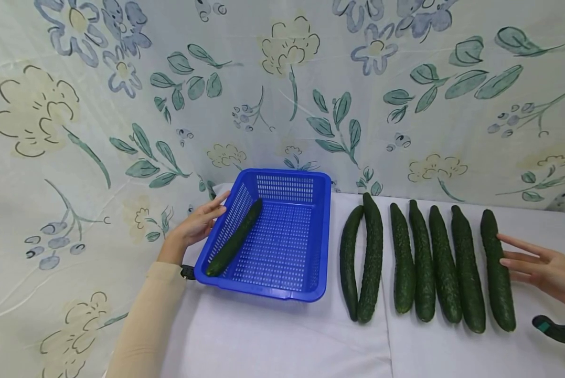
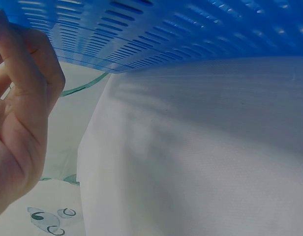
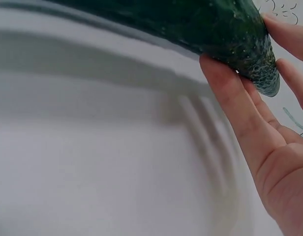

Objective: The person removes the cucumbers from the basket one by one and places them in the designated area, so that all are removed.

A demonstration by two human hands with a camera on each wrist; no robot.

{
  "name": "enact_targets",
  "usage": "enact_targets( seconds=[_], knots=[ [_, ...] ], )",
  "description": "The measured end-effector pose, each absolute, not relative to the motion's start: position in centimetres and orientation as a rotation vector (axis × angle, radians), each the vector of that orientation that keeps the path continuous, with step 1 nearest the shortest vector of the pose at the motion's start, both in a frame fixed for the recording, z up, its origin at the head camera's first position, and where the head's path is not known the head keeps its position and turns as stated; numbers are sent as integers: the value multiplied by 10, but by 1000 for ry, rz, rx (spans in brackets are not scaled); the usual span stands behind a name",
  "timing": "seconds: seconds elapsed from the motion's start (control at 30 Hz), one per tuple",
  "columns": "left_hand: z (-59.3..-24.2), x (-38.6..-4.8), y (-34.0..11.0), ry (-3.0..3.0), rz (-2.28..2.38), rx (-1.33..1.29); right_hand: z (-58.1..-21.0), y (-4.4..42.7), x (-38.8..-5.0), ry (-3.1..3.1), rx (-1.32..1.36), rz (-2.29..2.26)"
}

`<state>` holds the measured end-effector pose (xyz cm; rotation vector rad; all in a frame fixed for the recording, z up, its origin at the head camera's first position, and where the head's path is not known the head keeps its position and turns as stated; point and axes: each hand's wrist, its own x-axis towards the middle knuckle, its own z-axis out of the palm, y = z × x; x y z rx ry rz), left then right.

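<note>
A blue plastic basket point(image 1: 282, 294) with slotted walls stands on the white-covered table, and one cucumber point(image 1: 235, 239) lies along its left side inside. My left hand point(image 1: 201, 223) is at the basket's outer left wall, its fingers against the wall near the rim. In the left wrist view, the left hand point(image 2: 23, 108) appears below the slotted plastic, with some fingertips out of sight. On the far right lies another cucumber point(image 1: 498, 278). Fingertips of my right hand point(image 1: 542, 268) touch this cucumber's right side. Up close, the right hand point(image 3: 269, 132) has extended fingers beside the cucumber's narrow end.
Several more cucumbers lie side by side between the basket and the right hand, including a slim curved cucumber point(image 1: 350, 262) and a longer cucumber point(image 1: 371, 257) beside it. A floral cloth point(image 1: 282, 94) hangs behind the white tablecloth point(image 1: 273, 341).
</note>
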<state>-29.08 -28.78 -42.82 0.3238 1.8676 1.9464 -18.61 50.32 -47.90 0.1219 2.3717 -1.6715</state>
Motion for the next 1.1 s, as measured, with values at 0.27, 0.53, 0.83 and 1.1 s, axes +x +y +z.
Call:
enact_targets(
  seconds=[0.27,0.53,0.83,1.1],
  knots=[
    [-428,-290,-287,1879,1942,303,-484,511,-187,2351,144,-1646],
    [-429,-290,-287,1874,1946,301,-488,512,-185,2405,150,-1563],
    [-428,-290,-287,1874,1947,308,-489,505,-186,2551,124,-1399],
    [-429,-292,-287,1835,1959,335,-488,502,-188,2562,128,-1367]
  ],
)
